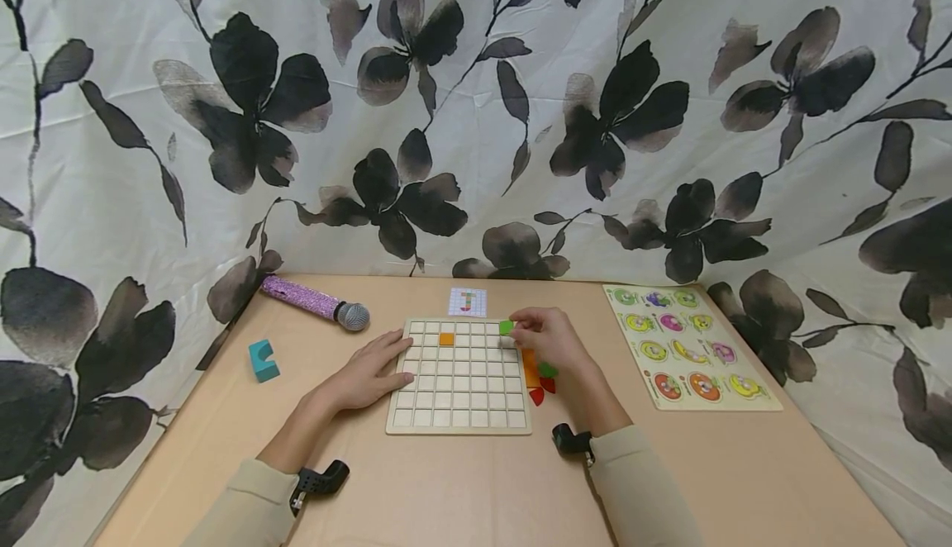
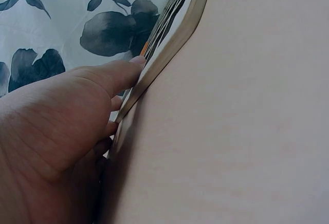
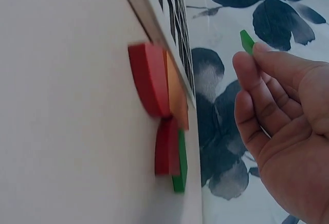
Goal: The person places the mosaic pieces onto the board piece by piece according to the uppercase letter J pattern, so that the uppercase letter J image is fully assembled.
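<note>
A pale wooden grid board point(image 1: 457, 419) lies on the table, with one orange square tile point(image 1: 446, 339) in a cell of its top row. My left hand point(image 1: 368, 372) rests along the board's left edge, its fingers fairly straight and its thumb touching the rim. Between thumb and index finger, my right hand point(image 1: 554, 339) pinches a small green tile point(image 3: 247, 42) over the board's top right corner. Beside the board's right edge lie an orange piece point(image 1: 530, 368), a green piece point(image 1: 548, 370) and red curved pieces point(image 3: 149, 80), partly behind the right hand in the head view.
Behind the board lies a small card with a coloured grid pattern point(image 1: 467, 302). A glittery purple microphone point(image 1: 305, 297) and a teal notched block point(image 1: 264, 360) are on the left. A fruit picture board point(image 1: 647, 365) lies at right. Floral cloth point(image 1: 476, 117) hangs behind the table.
</note>
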The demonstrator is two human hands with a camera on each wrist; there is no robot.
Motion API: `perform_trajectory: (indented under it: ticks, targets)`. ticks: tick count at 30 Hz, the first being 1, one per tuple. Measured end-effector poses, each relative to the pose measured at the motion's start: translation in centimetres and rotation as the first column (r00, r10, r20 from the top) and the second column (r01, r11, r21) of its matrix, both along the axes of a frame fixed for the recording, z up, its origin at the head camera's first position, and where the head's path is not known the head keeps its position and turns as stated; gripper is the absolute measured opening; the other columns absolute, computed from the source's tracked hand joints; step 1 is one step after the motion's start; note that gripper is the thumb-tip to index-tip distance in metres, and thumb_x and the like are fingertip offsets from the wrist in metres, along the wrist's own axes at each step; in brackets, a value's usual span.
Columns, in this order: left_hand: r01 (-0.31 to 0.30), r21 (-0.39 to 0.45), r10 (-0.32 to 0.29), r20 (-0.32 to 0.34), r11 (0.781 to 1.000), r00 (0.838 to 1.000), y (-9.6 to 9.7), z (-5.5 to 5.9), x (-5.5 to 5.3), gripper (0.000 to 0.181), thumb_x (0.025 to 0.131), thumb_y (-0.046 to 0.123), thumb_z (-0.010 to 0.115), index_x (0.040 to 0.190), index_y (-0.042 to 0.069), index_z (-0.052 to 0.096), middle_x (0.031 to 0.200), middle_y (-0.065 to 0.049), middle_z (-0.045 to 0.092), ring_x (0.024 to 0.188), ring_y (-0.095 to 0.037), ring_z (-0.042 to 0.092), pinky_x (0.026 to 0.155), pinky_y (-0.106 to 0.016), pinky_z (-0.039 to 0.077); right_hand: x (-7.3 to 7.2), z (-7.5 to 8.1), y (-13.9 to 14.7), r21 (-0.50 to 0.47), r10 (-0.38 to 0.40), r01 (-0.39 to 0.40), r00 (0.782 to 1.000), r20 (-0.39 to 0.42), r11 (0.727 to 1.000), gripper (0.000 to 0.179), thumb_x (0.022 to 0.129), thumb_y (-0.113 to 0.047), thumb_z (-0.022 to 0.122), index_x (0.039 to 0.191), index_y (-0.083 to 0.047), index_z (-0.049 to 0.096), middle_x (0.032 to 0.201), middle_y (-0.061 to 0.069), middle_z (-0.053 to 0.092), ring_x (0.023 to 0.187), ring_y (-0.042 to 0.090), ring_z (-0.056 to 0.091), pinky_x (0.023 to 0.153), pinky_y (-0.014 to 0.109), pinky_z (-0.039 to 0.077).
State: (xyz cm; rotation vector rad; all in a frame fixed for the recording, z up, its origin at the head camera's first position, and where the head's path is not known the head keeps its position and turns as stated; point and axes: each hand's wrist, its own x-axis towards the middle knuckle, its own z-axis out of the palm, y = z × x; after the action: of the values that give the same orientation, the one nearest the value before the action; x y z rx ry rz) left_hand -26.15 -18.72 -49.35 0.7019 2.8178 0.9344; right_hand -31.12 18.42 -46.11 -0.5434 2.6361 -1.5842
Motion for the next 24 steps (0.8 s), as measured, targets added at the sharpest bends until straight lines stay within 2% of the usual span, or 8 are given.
perform_trajectory:
  ticks: [4,9,18,24]
  targets:
    - [-0.003,0.003,0.003,0.0,1.0,1.0,0.0,0.0,0.0,0.073,0.102,0.042,0.065,0.16,0.005,0.04,0.171,-0.022,0.023,0.159,-0.047,0.017,0.126,-0.068,0.013,-0.1,-0.2,-1.1,0.009,0.022,-0.022,0.999,-0.04,1.0,0.026,0.095,-0.006,0.076,0.12,0.001,0.074,0.093,0.011,0.073,0.08,0.024,0.072,0.073,0.024,0.062]
    - [0.006,0.004,-0.006,-0.019,1.0,1.0,0.0,0.1,0.1,0.073,0.102,0.041,0.065,0.159,0.004,0.04,0.17,-0.024,0.024,0.158,-0.049,0.018,0.125,-0.069,0.013,0.0,-0.3,-2.5,0.001,0.013,-0.013,0.998,-0.06,1.0,0.025,0.095,-0.006,0.076,0.118,0.001,0.074,0.092,0.01,0.074,0.078,0.02,0.071,0.071,0.023,0.06]
    - [0.005,-0.004,-0.005,-0.039,1.0,0.999,0.1,-0.1,0.0,0.073,0.102,0.043,0.064,0.159,0.003,0.041,0.169,-0.026,0.026,0.157,-0.049,0.02,0.126,-0.069,0.016,0.3,-0.3,-4.8,-0.042,-0.032,0.031,0.999,-0.025,0.999,0.023,0.094,-0.003,0.076,0.116,0.003,0.075,0.089,0.011,0.073,0.076,0.02,0.074,0.069,0.03,0.061]
    - [0.004,-0.006,-0.004,-0.043,1.0,0.999,0.1,-0.1,0.1,0.072,0.102,0.042,0.064,0.158,0.003,0.042,0.169,-0.026,0.026,0.157,-0.049,0.02,0.125,-0.069,0.016,0.4,-0.4,-6.0,-0.063,-0.031,0.031,1.0,-0.004,0.998,0.025,0.094,-0.003,0.075,0.118,0.005,0.074,0.088,0.011,0.074,0.075,0.018,0.073,0.068,0.03,0.061]
